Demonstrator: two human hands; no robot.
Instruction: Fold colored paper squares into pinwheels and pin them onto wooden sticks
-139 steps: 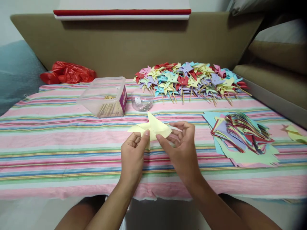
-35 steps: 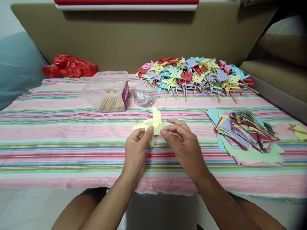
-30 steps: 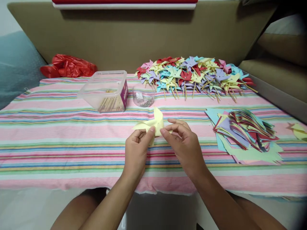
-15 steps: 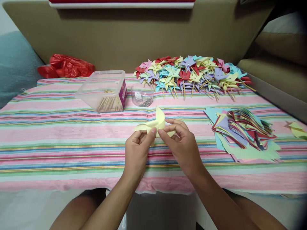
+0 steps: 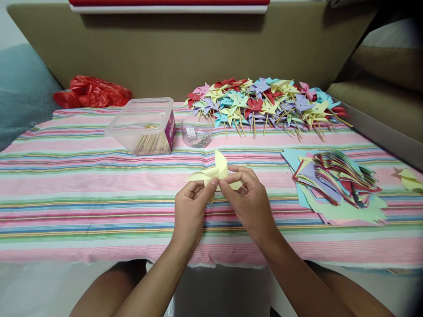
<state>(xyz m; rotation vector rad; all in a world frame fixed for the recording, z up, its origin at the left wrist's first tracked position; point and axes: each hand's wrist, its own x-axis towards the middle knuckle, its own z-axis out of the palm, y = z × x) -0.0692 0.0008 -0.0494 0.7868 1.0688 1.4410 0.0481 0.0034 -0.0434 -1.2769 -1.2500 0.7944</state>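
Note:
A pale yellow paper pinwheel (image 5: pixel 220 166) is held above the striped cloth, its blades folded in toward the centre. My left hand (image 5: pixel 193 204) pinches it from the left, thumb near the middle. From the right, my right hand (image 5: pixel 249 200) grips it too, with its thumb close to the left one. The fingertips behind the paper are partly hidden. Beyond my hands stands a clear round tub (image 5: pixel 197 134) with small metal pieces in it. Left of that is a clear plastic box (image 5: pixel 142 127) holding many thin wooden sticks.
Finished pinwheels (image 5: pixel 264 103) on sticks lie heaped at the back. Stacked coloured paper sheets (image 5: pixel 337 180) sit to the right, with a yellow paper piece (image 5: pixel 410 179) at the far right. A red plastic bag (image 5: pixel 95 92) is at the back left. Striped cloth (image 5: pixel 82 207) covers the surface.
Both hands keep hold of the yellow pinwheel and have barely shifted; the thumbs stay together near its centre. Everything else stays in place, with a slight shift of the whole view.

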